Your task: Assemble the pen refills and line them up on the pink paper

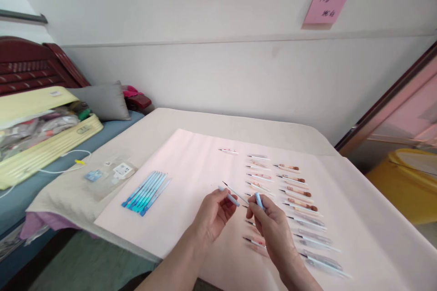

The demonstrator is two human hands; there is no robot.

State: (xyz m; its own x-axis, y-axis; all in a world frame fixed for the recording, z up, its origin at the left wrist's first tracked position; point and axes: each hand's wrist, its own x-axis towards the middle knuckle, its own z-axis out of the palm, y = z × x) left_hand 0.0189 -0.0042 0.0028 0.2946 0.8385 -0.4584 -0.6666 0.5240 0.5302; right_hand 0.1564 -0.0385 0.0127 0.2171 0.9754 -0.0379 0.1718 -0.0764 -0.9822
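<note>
I log slim dark-tipped rods (301, 192) on the pale counter (205, 120), some hidden beneath my right grip (273, 225), pinching a short light-blue plastic cylinder (259, 200), my left grip (213, 213) pinching a light-blue plastic tube (229, 196) alongside.

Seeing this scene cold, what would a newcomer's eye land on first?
Probably the centre, where the left hand has a light-blue tube in its grip and the right hand a light-blue piece. Next, the bright blue pens side by side toward the left of the pale sheet, then the pink note taped high on the wall at right.
</note>
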